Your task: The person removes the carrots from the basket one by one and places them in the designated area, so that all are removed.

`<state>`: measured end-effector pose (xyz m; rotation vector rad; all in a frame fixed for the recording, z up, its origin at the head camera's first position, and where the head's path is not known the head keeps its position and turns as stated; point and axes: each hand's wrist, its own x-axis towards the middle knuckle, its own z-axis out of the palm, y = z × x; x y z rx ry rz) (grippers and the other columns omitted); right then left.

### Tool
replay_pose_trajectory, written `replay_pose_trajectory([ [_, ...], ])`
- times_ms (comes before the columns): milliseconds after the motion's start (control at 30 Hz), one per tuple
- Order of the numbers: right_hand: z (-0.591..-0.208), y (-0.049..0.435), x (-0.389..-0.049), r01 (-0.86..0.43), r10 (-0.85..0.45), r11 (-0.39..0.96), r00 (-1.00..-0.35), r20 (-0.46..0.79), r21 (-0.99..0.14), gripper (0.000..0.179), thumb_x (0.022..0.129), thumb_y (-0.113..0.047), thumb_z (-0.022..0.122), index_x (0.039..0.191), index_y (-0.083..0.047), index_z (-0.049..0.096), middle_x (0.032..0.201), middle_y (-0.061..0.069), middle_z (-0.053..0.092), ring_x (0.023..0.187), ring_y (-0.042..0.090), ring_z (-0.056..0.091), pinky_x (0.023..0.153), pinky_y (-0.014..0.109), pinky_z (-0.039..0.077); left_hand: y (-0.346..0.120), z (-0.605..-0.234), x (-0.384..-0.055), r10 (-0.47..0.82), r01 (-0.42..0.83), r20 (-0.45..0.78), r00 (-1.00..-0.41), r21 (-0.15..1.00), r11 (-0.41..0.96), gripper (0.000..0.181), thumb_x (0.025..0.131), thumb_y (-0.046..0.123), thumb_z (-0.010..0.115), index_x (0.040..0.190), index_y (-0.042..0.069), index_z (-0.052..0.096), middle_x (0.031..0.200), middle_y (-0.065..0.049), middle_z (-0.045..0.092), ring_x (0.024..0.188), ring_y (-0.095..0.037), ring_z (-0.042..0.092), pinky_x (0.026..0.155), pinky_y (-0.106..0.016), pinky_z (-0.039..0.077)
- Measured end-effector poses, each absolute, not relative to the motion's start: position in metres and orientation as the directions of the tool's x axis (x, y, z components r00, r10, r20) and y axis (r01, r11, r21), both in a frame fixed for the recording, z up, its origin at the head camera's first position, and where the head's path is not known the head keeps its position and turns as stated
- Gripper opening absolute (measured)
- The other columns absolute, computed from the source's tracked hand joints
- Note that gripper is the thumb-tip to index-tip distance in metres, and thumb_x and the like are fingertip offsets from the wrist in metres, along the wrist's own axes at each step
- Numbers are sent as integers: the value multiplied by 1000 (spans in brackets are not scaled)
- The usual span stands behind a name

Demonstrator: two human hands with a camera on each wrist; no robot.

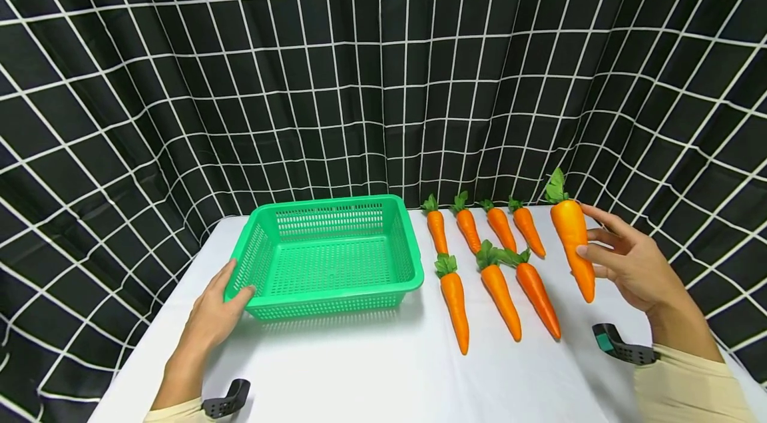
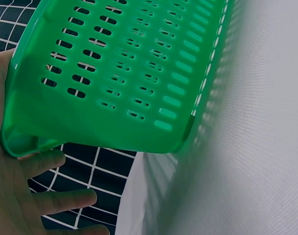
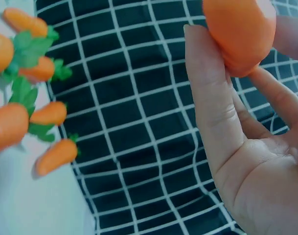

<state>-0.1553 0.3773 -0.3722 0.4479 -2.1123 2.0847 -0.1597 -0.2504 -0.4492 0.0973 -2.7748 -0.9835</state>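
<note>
A green plastic basket point(image 1: 329, 300) with slotted walls stands on the left part of the table, nothing inside it. At its near left corner, my left hand point(image 1: 212, 313) holds the rim, thumb over the edge and the other fingers along the outside. The left wrist view shows those fingers point(image 2: 65, 200) spread beside the basket wall point(image 2: 90, 117). Up at the right, my right hand point(image 1: 638, 266) pinches an orange carrot point(image 1: 572, 230) between thumb and fingers, leafy top upward and tip pointing down. The right wrist view shows the thick carrot point(image 3: 241, 34) between thumb and fingers.
Between basket and right hand, several carrots lie in two rows on the white table point(image 1: 359, 370): a back row point(image 1: 497, 226) and a front row with a redder carrot point(image 1: 539, 300) at its right end. A black curtain point(image 1: 383, 76) with white grid lines surrounds the table.
</note>
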Motion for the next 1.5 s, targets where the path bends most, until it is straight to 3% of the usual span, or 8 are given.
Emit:
replay_pose_trajectory([
  [267,-387,398,-156,-183,-20,35,-983,182,-983,64,90,3,64,146,-22,44,104,2,58,84,13,65,65,36,58,-250,-447,-160,-121,9,165,-979,625,780,74,96,42,52,155,12,19,155,-22,22,135,-50,23,102,-67,24],
  [533,-405,414,-158,-104,-11,41,-995,104,-994,64,90,3,65,144,-24,47,99,-1,63,82,13,65,71,26,56,-250,-447,-161,-137,-12,147,-980,637,771,75,95,41,53,155,13,18,155,-22,21,135,-50,23,102,-67,24],
  [767,-429,430,-162,-18,-11,-8,-1000,18,-1000,59,90,3,65,139,-28,51,94,0,66,84,12,64,72,27,56,-250,-449,-161,-138,-21,136,-981,635,772,75,96,42,52,156,13,17,155,-22,21,136,-49,22,103,-66,23],
  [1167,-460,438,-169,78,48,246,-997,-68,-966,48,88,-13,72,128,-37,58,93,-5,68,77,12,61,66,23,53,-249,-449,-161,-151,-54,100,-983,638,768,76,96,42,52,156,15,14,156,-22,19,136,-49,21,103,-66,23],
  [1300,-467,437,-172,119,64,338,-993,-103,-934,53,86,-22,75,135,-30,54,101,0,66,80,12,59,68,26,54,-249,-449,-161,-150,-45,109,-983,641,766,76,95,41,52,156,14,16,155,-22,20,136,-49,22,103,-66,23],
  [1500,-469,434,-174,166,76,404,-986,-148,-899,71,84,-29,77,143,-8,43,115,17,61,87,15,60,74,33,56,-249,-450,-161,-147,-28,134,-980,638,770,75,95,40,54,155,13,18,154,-23,22,135,-50,24,102,-66,24],
])
